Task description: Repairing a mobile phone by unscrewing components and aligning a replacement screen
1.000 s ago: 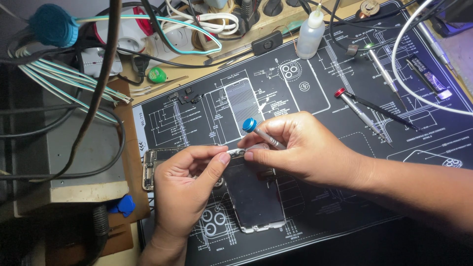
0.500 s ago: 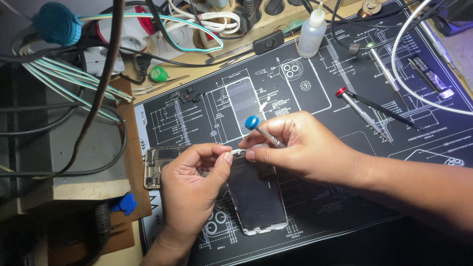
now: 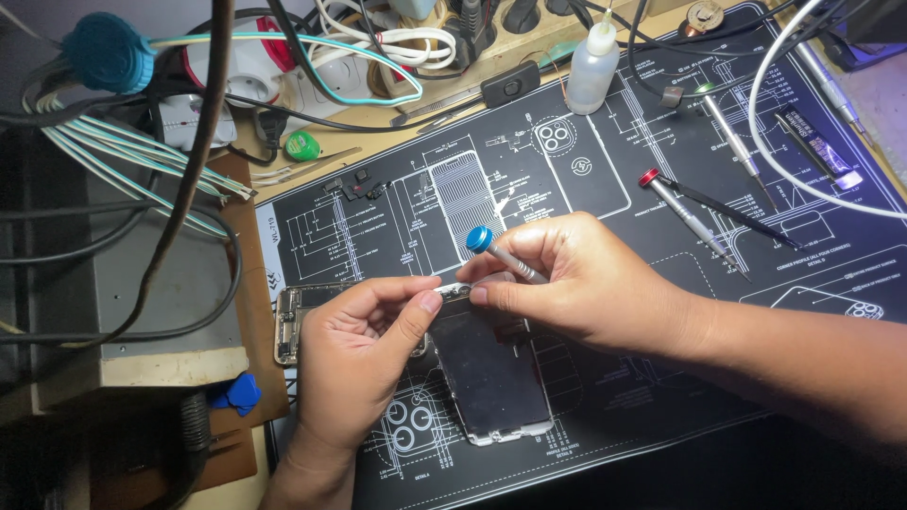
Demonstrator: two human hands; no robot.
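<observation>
At the far left of the bench (image 3: 132,364), a bundle of pale cables (image 3: 142,165) runs past a teal cap (image 3: 109,52), and a small blue pick (image 3: 236,392) lies near the edge. Just right of that, a bare phone frame (image 3: 288,326) rests half under the left hand (image 3: 354,364).

The left hand comes up from the near side, its thumb and forefinger pinched closed on the top edge of a phone screen (image 3: 491,378), which lies dark and face up on the black printed mat (image 3: 661,397). The screen sits in the middle of the mat, its far end raised slightly between both hands.

The right hand (image 3: 586,283) reaches in from the right and meets the left at that same far edge. It is curled closed around a thin screwdriver (image 3: 505,257) with a blue cap, the shaft tucked under the fingers and the cap pointing up and left. Its thumb tip presses on the screen's edge, touching the spot where the left thumb grips.

Farther off, a small green disc (image 3: 302,146) and a clear squeeze bottle (image 3: 593,71) stand near the far edge of the mat. To the right, well apart from the hands, a second screwdriver with a red cap (image 3: 685,217) lies beside black tweezers (image 3: 723,208), and a white cable (image 3: 784,151) loops across the far right corner.
</observation>
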